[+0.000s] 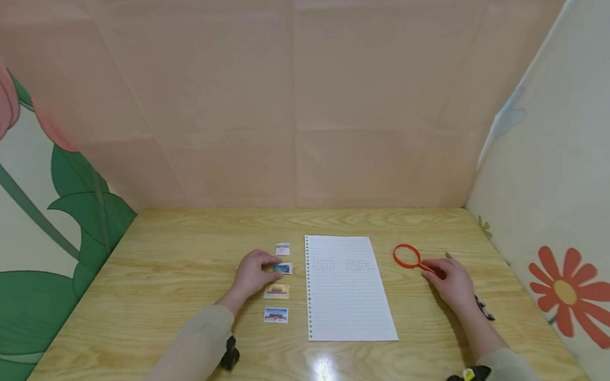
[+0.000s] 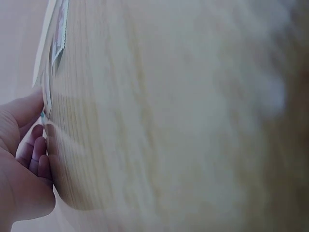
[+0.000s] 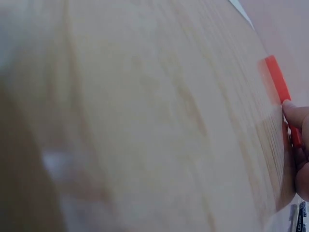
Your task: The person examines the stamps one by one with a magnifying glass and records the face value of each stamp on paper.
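Observation:
Several small stamps form a column left of the paper. My left hand has its thumb and index finger at the upper and lower edges of the blue-toned stamp, second from the back. The pale stamp lies behind it; the yellow stamp and the stamp with a red building lie in front. In the left wrist view the fingertips meet at the tabletop. My right hand grips the handle of a red-rimmed magnifying glass, its ring over the table.
Between the hands lies a lined sheet of paper with punched holes and faint handwriting. A pen lies partly hidden under the right hand. Side walls with flower prints and a pinkish back wall bound the wooden table.

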`<state>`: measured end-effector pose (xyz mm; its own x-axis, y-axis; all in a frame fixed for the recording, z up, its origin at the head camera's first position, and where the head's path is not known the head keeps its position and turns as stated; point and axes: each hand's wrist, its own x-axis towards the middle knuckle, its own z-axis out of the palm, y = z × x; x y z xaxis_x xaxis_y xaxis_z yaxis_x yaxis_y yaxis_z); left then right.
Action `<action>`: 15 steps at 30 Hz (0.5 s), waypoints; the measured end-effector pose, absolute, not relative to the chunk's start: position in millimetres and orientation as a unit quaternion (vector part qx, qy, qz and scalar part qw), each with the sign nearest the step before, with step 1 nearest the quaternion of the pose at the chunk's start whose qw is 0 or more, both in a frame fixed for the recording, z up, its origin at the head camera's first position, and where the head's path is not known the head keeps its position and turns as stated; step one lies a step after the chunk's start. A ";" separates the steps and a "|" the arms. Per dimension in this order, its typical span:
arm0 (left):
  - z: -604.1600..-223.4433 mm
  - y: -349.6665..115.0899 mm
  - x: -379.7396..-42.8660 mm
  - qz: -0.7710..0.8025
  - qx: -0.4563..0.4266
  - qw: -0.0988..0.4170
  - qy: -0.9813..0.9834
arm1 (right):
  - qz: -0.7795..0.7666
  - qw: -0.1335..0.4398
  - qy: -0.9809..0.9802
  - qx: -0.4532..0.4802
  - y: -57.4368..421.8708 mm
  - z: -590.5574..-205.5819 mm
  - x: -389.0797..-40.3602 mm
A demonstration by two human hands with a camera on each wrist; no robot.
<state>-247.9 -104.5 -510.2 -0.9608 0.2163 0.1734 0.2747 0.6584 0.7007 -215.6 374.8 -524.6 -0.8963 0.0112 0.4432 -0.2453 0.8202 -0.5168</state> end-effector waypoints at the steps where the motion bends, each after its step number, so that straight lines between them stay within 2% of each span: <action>1: -510.1 -104.6 -248.1 -0.393 -0.134 0.035 -0.909 | 0.291 0.218 -0.929 0.060 374.5 -525.1 -216.3; 8: -508.9 -104.3 -247.7 -0.398 -0.132 0.033 -0.907 | 0.279 0.217 -0.934 0.048 372.6 -525.4 -220.3; 15: -507.7 -104.2 -246.8 -0.401 -0.129 0.031 -0.907 | 0.279 0.192 -0.939 0.052 367.5 -519.1 -221.7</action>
